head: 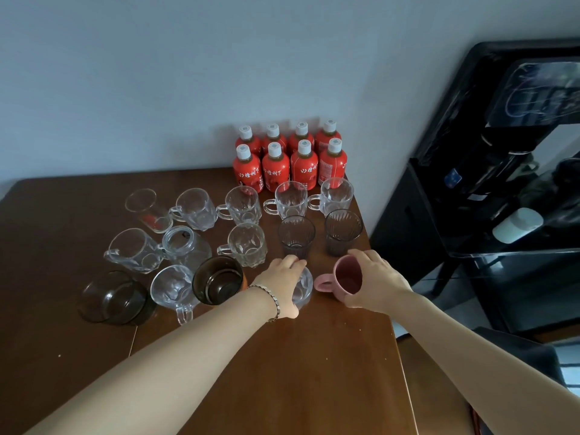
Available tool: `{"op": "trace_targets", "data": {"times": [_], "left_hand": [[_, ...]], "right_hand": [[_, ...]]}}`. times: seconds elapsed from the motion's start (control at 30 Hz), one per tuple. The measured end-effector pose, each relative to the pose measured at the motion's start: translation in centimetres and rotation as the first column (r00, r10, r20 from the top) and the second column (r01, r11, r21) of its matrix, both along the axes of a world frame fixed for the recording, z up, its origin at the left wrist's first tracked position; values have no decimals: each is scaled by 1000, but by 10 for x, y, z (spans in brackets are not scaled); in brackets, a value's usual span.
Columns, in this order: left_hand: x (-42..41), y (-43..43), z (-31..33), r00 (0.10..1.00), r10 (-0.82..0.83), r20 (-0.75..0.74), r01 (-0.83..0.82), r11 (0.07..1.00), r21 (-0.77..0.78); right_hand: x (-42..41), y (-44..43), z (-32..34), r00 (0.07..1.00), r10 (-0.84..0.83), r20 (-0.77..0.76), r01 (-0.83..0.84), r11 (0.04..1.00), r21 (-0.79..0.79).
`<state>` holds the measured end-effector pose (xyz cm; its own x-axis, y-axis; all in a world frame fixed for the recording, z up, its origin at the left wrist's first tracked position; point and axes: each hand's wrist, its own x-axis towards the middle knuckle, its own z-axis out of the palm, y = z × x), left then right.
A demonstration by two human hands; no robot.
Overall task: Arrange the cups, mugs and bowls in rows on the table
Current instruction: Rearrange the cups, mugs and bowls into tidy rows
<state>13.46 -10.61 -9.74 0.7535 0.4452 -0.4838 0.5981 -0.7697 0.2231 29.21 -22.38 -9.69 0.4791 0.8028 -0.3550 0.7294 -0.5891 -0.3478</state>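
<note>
While the right hand (375, 279) wraps the pink ceramic mug (345, 279) near the brown wooden table's (282, 372) right edge, the left hand (279, 285) clasps a clear glass cup (303, 288) just left of it.

Four clear mugs (290, 199) are lined upright behind two grey tumblers (296, 235). A pink mug (346, 277), upright, is gripped beside a clear glass (303, 287). Left of these, more clear mugs (246, 244) and dark bowls (116, 298) are scattered.
</note>
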Motion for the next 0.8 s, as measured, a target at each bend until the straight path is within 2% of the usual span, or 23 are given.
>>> {"op": "trace_targets", "data": {"times": [0.13, 0.2, 0.27, 0.37, 0.43, 0.53, 0.6, 0.73, 0.8], "left_hand": [[-5, -3, 5, 1000, 2, 24, -3, 999, 40], [-13, -4, 13, 998, -41, 53, 34, 991, 131], [-28, -3, 23, 992, -80, 99, 57, 975, 217], [-67, 3, 38, 977, -69, 202, -1, 945, 328], [-98, 14, 39, 970, 15, 244, -112, 914, 389], [-138, 29, 43, 961, 203, 190, -255, 914, 315], [-159, 40, 39, 949, 280, 143, -310, 903, 297], [-177, 58, 33, 921, 381, 76, -389, 900, 197], [-178, 65, 27, 912, 404, 71, -410, 898, 160]], "right_hand": [[-5, -3, 11, 1000, 17, -1, -17, 999, -39], [-13, -3, 23, 993, 78, 84, -72, 995, -68], [-25, 0, 35, 981, 116, 159, -115, 993, -17], [-48, 12, 51, 987, 132, 95, -140, 986, 94], [-68, 26, 55, 982, 189, 21, -191, 975, 113], [-103, 51, 56, 961, 267, -66, -261, 961, 97], [-129, 69, 52, 960, 274, -61, -271, 961, 60], [-177, 103, 37, 989, 136, -57, -140, 988, -64], [-193, 112, 28, 997, 65, -49, -69, 995, -78]]}}
